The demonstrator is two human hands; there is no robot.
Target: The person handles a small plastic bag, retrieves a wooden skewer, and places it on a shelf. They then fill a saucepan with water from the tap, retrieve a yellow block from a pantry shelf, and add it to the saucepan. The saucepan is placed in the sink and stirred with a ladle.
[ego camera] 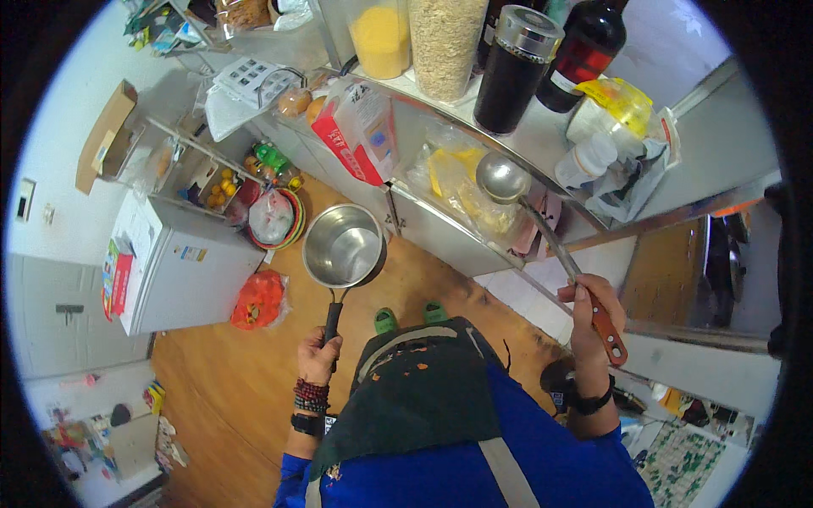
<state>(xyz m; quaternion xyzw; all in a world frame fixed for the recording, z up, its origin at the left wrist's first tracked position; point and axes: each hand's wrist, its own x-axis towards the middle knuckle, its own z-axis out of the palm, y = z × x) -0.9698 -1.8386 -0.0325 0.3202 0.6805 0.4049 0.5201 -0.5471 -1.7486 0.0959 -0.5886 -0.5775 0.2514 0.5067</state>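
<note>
My left hand (317, 355) grips the black handle of a small stainless-steel saucepan (344, 246), held out over the wooden floor. The pan's inside looks empty and shiny. On the right, my right hand (592, 308) is closed around the wooden-scaled handle of a metal ladle (503, 178). The ladle's round bowl points away from me, in front of an open shelf with yellow and clear plastic bags (460, 174). The pan and the ladle are well apart.
Above the shelf, a counter holds a jar of oats (444, 51), a container of yellow grain (381, 44), a dark-filled jar (516, 76) and a dark bottle (581, 57). A white low cabinet (197, 260) stands left, beside a red plastic bag (259, 301) on the floor.
</note>
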